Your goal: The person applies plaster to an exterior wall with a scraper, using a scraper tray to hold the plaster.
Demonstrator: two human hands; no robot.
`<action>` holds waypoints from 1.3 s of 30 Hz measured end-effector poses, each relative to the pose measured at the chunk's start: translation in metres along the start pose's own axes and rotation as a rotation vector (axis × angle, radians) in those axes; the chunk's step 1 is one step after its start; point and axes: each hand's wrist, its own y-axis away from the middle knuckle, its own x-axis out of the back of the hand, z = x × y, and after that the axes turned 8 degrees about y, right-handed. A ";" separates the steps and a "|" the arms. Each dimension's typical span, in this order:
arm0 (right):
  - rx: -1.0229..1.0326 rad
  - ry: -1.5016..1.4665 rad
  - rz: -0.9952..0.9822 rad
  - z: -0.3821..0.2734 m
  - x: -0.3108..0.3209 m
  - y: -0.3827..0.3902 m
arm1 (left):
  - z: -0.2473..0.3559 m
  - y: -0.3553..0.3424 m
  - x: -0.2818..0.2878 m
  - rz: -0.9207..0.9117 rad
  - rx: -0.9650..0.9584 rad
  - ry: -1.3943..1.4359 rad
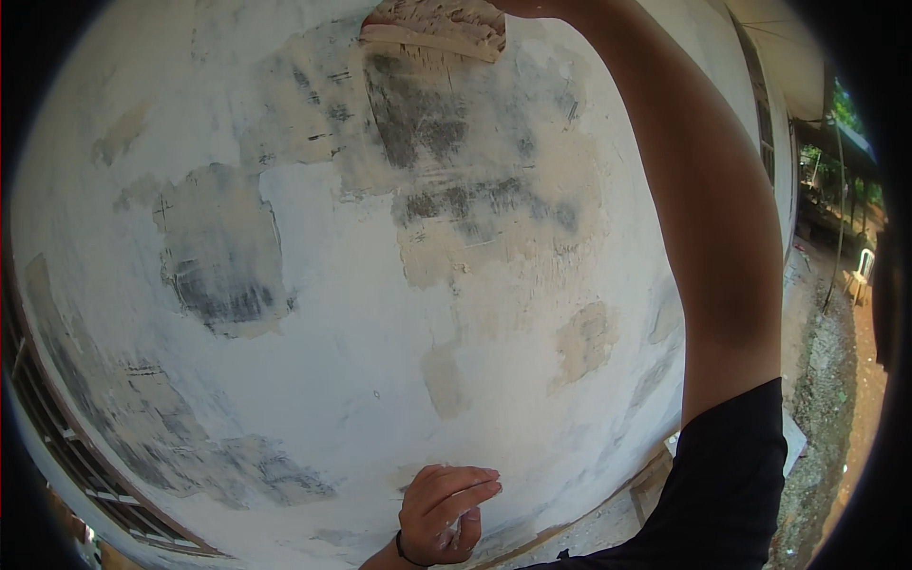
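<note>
My right arm reaches up along the right side, and only the lower part of my right hand point(534, 7) shows at the top edge. It is closed on a wide putty knife point(432, 28), whose blade is coated with beige putty and lies at the wall; its handle is out of sight. Below the blade, the white wall point(332, 380) carries beige and dark grey patches of smeared filler point(418, 109). Low in the middle, my left hand point(446, 513) is raised in front of the wall. Its fingers are loosely bent, with whitish smears on them and nothing visible in them.
A barred window point(95, 475) with a brown frame curves along the lower left. Another window frame point(760, 104) runs up the right side of the wall. Beyond my right sleeve are a gravelly ground strip point(817, 380) and a pale chair point(863, 271).
</note>
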 end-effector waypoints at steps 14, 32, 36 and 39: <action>0.453 0.230 0.392 -0.046 -0.096 0.138 | -0.003 -0.002 -0.012 -0.043 0.014 0.040; 0.024 -0.021 -0.283 -0.010 -0.027 0.063 | 0.007 0.002 -0.009 -0.002 0.018 0.021; 0.123 0.170 -0.006 0.013 -0.064 0.026 | 0.008 0.003 -0.005 0.008 0.042 -0.035; 0.107 0.062 -0.147 0.001 -0.038 0.008 | 0.010 0.004 -0.002 0.028 0.049 -0.058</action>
